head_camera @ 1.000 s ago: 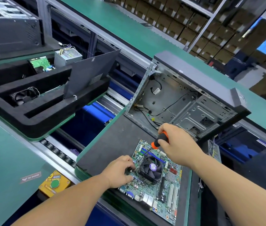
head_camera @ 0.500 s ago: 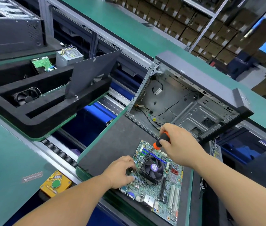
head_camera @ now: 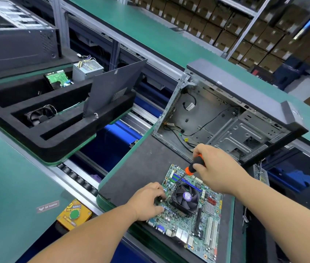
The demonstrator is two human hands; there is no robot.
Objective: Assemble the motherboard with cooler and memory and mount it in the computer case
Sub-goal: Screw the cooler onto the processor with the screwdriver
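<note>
Around me: long green-topped workbench; grey metal roller conveyor; tall steel shelving stacked with brown cardboard boxes; pale grey floor, daylit.

Board: motherboard lies flat on the dark mat of the worktop
Cooler: fan cooler sits on the board
Right hand: grips an orange-and-black screwdriver, shaft slanting down to the cooler's corner
Left hand: fingers curled, resting on the board's left edge beside the cooler
Case: open case stands behind the board, side off
</note>
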